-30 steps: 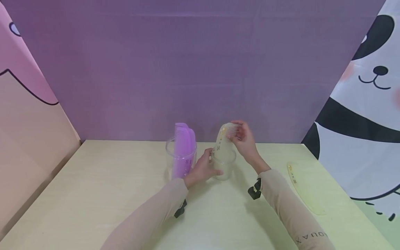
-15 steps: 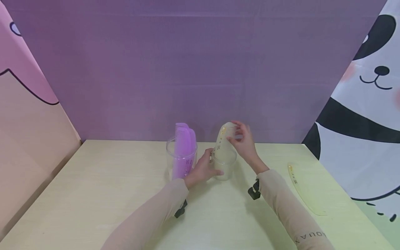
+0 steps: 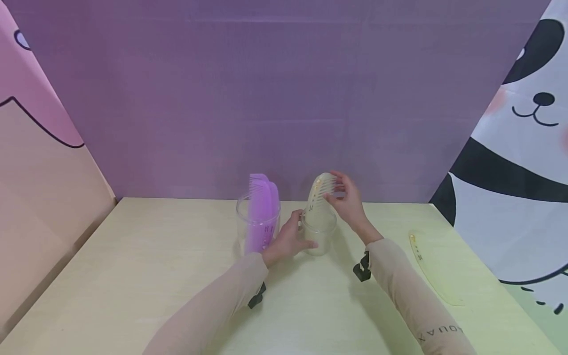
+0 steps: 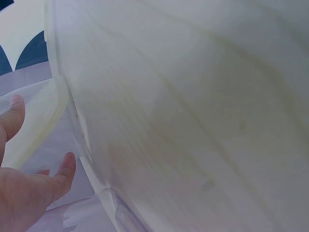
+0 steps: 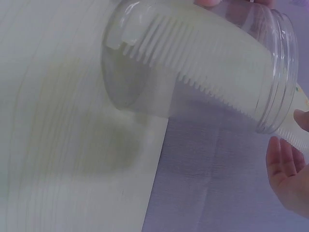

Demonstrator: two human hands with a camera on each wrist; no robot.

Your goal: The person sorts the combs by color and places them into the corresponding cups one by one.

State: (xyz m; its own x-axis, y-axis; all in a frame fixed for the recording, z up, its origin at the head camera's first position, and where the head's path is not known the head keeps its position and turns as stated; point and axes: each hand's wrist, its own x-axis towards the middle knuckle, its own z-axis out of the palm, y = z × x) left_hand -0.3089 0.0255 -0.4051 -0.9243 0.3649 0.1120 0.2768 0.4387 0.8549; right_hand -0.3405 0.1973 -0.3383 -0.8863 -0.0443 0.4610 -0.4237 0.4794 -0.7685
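A pale yellow comb [image 3: 316, 202] stands tilted in a clear plastic jar [image 3: 320, 236], its toothed edge facing right. My right hand [image 3: 348, 202] pinches the comb near its top, above the jar's rim. Lower down, my left hand [image 3: 290, 239] grips the jar from the left side, fingers behind and thumb in front. Through the jar wall [image 5: 193, 106] in the right wrist view, the comb's lower end shows near the bottom. The left wrist view has part of my left hand [image 4: 34, 193] at its left edge.
To the left stands a second clear jar [image 3: 241, 222] with several purple combs [image 3: 262, 212] upright in it. Another pale yellow comb [image 3: 430, 273] lies flat on the light wooden table [image 3: 133, 276] at the right. A purple backdrop [image 3: 284, 98] rises behind the table.
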